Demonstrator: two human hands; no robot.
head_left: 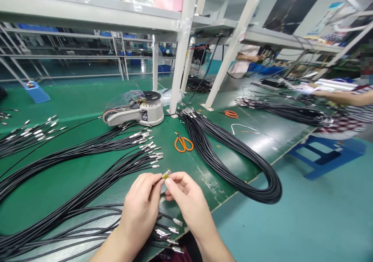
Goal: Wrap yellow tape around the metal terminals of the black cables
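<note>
My left hand [142,203] is closed in a pinch on a small metal cable connector [167,173] with a yellow strip, apparently tape, around it. The thumb and fingers of my right hand [188,200] pinch the same connector from the other side. Both hands are just above the table's front edge. Below and beside them lie black cables [96,215] with silver plug ends, some passing under my left wrist. Beyond the hands are orange-handled scissors [183,143] and a grey tape dispenser [148,112] with a round black top.
A looped bundle of black cables [233,157] lies to the right, bending past the table edge. More bundles [78,149] spread left. White posts [182,52] carry a shelf above the green table [87,83]. At right, a co-worker's arm [335,97] reaches over cables near a blue stool [323,157].
</note>
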